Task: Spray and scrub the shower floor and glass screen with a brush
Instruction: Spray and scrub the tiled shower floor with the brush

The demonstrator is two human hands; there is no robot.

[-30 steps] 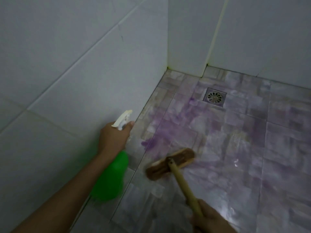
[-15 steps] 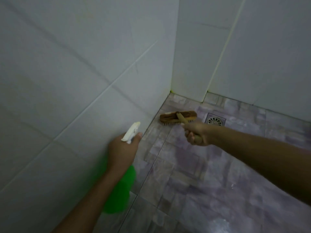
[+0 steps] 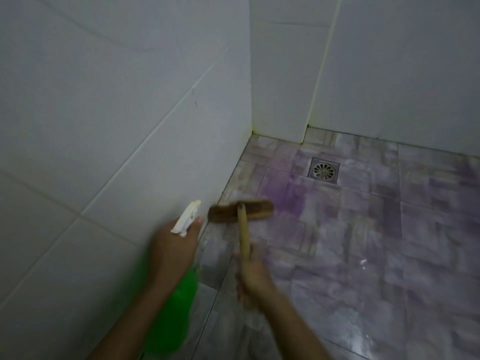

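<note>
Head view is showing the right hand point(image 3: 253, 276) pulling the brush point(image 3: 241, 210) back from the far corner, its grip curling round the wooden handle; bristles are now working the shower floor point(image 3: 363, 242) beside the wall, short of the drain point(image 3: 323, 170). The left hand point(image 3: 172, 249) is gripping the green spray bottle point(image 3: 179, 307), idle, so scrubbing is progressing across the purple-stained tiles.

One brush point(image 3: 241, 209), one spray bottle point(image 3: 176, 302), one drain point(image 3: 323, 170)
</note>
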